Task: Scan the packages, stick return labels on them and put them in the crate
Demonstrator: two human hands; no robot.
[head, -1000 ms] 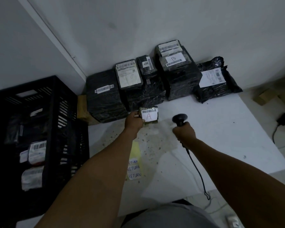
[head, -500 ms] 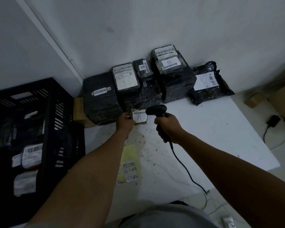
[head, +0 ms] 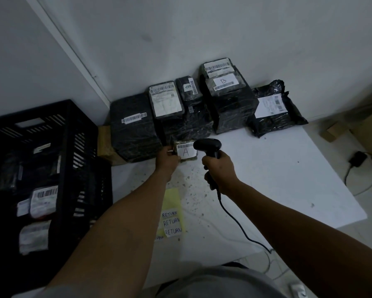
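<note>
A small package with a white label marked A (head: 186,152) stands on the white table (head: 266,179), in front of a row of black wrapped packages (head: 135,127). My left hand (head: 166,161) grips its left edge. My right hand (head: 218,171) holds a black corded barcode scanner (head: 207,146), whose head sits right at the label's right side. A yellow sheet with white RETURN labels (head: 172,222) lies on the table between my forearms. The black crate (head: 45,168) at the left holds several labelled packages.
More black packages line the wall, one marked B (head: 223,82) and a black poly bag (head: 273,112) at the right. The scanner cable (head: 238,226) trails over the table's front edge. A power adapter (head: 358,159) and cardboard pieces lie on the floor at right.
My right hand has brought the scanner left and closer, from beside package A to right over its label. My left hand has kept its hold on the package.
</note>
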